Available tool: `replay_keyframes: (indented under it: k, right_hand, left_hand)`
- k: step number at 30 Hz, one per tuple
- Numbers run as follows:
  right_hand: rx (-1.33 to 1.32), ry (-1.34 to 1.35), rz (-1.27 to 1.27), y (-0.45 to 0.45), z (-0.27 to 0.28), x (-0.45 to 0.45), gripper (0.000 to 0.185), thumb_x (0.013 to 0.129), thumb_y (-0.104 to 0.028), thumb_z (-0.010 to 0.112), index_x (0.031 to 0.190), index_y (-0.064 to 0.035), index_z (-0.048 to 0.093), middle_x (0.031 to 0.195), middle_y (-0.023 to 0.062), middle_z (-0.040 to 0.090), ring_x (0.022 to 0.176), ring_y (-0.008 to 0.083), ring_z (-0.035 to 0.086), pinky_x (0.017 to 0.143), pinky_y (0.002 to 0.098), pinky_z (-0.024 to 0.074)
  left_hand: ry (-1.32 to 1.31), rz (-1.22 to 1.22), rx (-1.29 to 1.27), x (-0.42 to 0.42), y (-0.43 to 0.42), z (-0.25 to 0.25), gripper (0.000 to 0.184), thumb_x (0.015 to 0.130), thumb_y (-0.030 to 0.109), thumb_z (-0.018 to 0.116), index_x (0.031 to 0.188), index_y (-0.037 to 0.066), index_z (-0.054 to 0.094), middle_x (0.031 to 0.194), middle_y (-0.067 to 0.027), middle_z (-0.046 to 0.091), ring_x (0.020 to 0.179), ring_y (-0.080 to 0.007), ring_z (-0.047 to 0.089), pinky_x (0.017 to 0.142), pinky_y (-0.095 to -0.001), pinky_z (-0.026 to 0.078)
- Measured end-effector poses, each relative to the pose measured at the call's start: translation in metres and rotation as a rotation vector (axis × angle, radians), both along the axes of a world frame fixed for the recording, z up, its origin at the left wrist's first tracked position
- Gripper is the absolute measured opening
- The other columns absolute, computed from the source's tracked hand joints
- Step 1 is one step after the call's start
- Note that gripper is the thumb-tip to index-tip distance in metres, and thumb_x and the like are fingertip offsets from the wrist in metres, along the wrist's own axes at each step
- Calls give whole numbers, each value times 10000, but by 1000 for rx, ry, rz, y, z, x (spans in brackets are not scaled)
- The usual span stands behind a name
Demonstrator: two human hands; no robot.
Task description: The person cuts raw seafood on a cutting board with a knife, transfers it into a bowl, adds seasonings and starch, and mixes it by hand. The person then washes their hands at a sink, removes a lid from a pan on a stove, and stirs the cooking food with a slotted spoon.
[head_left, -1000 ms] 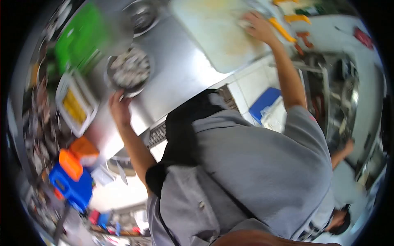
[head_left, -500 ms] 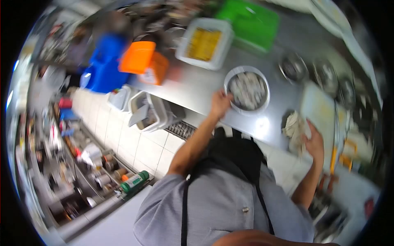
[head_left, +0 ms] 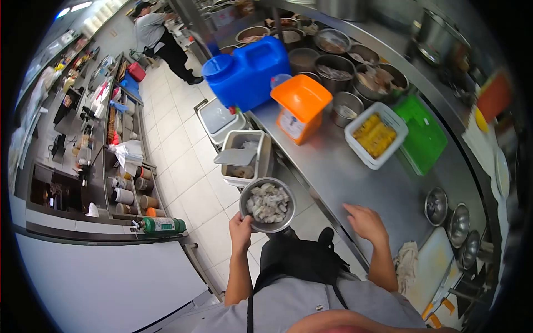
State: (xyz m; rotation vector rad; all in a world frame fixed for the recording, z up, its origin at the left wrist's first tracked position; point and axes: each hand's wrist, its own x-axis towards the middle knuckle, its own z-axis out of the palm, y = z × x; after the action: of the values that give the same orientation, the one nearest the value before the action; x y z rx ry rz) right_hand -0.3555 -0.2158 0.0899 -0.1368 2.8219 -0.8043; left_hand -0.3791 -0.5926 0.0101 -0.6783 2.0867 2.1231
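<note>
My left hand (head_left: 241,233) grips the rim of a round metal bowl (head_left: 288,215), its thumb over the edge. Pale, greyish pieces that look like raw peeled shrimp (head_left: 267,203) fill the bowl. It hangs above the floor, to the left of the steel table (head_left: 327,166). My right hand (head_left: 367,223) is open and empty at the table's front edge, fingers stretched out. A crumpled cloth (head_left: 407,262) lies to its right, beside a white cutting board (head_left: 433,258).
On the table stand a blue jerrycan (head_left: 250,72), an orange container (head_left: 302,105), a white tub of yellow food (head_left: 383,158), a green lid (head_left: 425,136) and several metal bowls (head_left: 436,206). Lidded bins (head_left: 244,172) stand below. A co-worker (head_left: 158,41) stands far back.
The bowl has come off the table and moved left in my left hand. My right hand has moved away from the cloth. The view has turned toward the aisle.
</note>
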Motion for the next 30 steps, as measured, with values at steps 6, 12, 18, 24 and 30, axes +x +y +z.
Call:
replay_keyframes:
  k: [6, 12, 18, 24, 30]
  right_hand:
    - [-185, -36, 172, -120, -5, -77, 399, 817, -50, 494, 1182, -149, 620, 1073, 182, 639, 944, 377, 602, 817, 443, 485]
    - [399, -470, 216, -207, -46, -93, 409, 796, -67, 494, 1167, -150, 645, 1000, 171, 669, 933, 364, 628, 824, 423, 495]
    - [234, -473, 236, -296, -44, -146, 397, 808, -90, 491, 1147, -195, 668, 1028, 177, 664, 967, 367, 626, 873, 441, 491]
    - [476, -490, 221, -388, -60, -266, 364, 827, -55, 471, 1086, -179, 694, 1048, 198, 656, 966, 372, 635, 841, 458, 514]
    - [336, -267, 482, -576, -51, -457, 303, 806, -56, 537, 1073, -87, 678, 917, 231, 645, 873, 399, 629, 776, 448, 498]
  left_hand:
    - [-19, 237, 58, -26, -122, -16, 168, 750, -17, 503, 876, -47, 610, 702, -74, 620, 513, -132, 589, 443, -274, 530]
    - [-35, 247, 62, -63, -237, -17, 168, 757, -20, 489, 872, -60, 605, 706, -76, 617, 518, -127, 588, 438, -270, 532]
    - [-81, 241, 174, -116, -338, -8, 193, 759, -9, 500, 918, -44, 604, 756, -81, 644, 566, -137, 623, 459, -263, 546]
    - [-137, 340, 123, -202, -476, -44, 114, 789, 38, 533, 876, 30, 606, 707, -21, 571, 550, -115, 531, 464, -277, 486]
    - [-239, 555, -217, -259, -634, -32, 94, 790, 82, 556, 810, -4, 588, 667, -29, 542, 546, -110, 505, 490, -290, 475]
